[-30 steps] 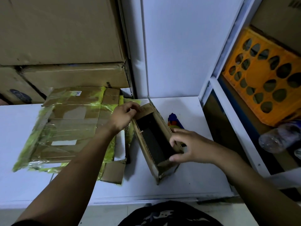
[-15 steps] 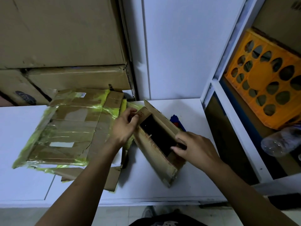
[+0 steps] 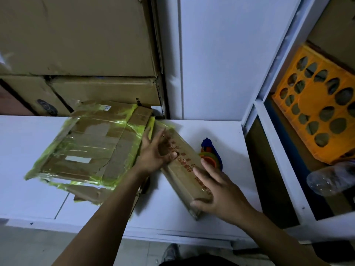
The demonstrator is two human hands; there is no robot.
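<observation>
A small long cardboard box with red print lies on the white table, its printed side up and its opening out of sight. My left hand holds the box's far end, thumb on top and fingers spread along its left side. My right hand lies over the near end, fingers straight on the top and right side, thumb at the near corner.
A stack of flattened cardboard with yellow-green tape lies left of the box. A blue tape dispenser sits just right of it. Big cartons stand behind. At right, a shelf holds an orange crate and a plastic bottle.
The box has been turned over: its dark open inside faced up before, now the closed printed side is up. Both hands shifted from the rim to the outside of the box.
</observation>
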